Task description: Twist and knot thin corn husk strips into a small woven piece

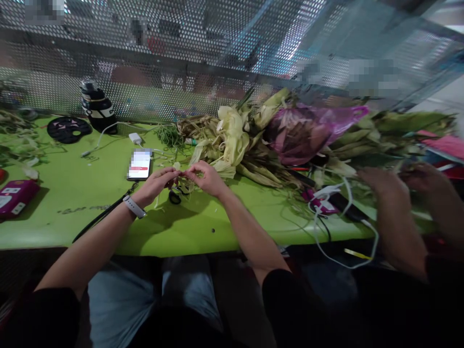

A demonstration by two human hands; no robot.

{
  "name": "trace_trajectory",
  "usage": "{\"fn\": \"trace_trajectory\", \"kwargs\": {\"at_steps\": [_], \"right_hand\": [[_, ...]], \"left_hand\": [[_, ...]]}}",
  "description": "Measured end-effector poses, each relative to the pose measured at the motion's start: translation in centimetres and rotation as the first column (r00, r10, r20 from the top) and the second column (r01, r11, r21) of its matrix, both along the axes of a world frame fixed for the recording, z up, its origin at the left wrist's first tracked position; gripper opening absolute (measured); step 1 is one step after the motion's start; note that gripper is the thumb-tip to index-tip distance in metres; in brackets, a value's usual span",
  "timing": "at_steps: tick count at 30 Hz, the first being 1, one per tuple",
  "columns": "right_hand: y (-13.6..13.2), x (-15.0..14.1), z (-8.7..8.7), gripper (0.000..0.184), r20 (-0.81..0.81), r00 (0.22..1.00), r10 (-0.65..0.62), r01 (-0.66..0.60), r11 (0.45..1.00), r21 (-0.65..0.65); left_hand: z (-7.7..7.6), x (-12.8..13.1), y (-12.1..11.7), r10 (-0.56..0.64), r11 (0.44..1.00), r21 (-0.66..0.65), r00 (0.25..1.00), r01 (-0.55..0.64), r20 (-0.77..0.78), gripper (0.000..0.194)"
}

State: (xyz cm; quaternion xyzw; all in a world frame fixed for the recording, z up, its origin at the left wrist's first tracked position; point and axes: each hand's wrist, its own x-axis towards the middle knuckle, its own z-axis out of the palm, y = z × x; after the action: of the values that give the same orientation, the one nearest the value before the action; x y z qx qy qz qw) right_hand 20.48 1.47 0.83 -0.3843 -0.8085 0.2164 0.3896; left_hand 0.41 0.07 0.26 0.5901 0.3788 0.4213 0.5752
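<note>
My left hand point(157, 184), with a pale band on its wrist, is closed in a pinch over the green table point(188, 229). Fingertip to fingertip with it, my right hand point(208, 178) pinches too. Whatever sits between the fingers is small and mostly hidden; pale thin strips hang around and below them. Under the hands lie dark loops that look like scissor handles point(175, 196). A large heap of corn husks point(232, 137) lies just beyond my right hand. Close to my left hand is a phone point(139, 163) with a lit screen and a black strap.
A purple plastic bag point(300, 128) rests on the husks. Left stand a dark bottle point(99, 106), a round black mat point(68, 129) and a magenta box point(17, 198). White cables point(344, 208) loop over the table edge. Another person's hands point(384, 183) work at right. Perforated metal panels point(174, 53) rise behind.
</note>
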Motion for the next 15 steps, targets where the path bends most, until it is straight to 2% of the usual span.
{"fn": "trace_trajectory", "kwargs": {"at_steps": [4,9,15], "right_hand": [[-0.09,-0.23,-0.11,0.050,-0.062,0.998,-0.004,-0.001,0.997,-0.071],[-0.12,-0.48,-0.23,0.048,-0.061,0.998,0.010,-0.014,0.998,-0.061],[-0.01,-0.38,-0.20,0.049,-0.084,0.996,-0.029,0.021,0.995,-0.097]], "left_hand": [[0.19,0.00,-0.11,-0.067,0.990,0.120,0.991,0.081,-0.116,0.022],[0.03,-0.31,0.14,-0.112,0.976,0.147,0.953,0.158,-0.281,0.023],[-0.16,-0.70,0.50,-0.181,0.962,0.150,0.946,0.226,-0.269,0.022]]}}
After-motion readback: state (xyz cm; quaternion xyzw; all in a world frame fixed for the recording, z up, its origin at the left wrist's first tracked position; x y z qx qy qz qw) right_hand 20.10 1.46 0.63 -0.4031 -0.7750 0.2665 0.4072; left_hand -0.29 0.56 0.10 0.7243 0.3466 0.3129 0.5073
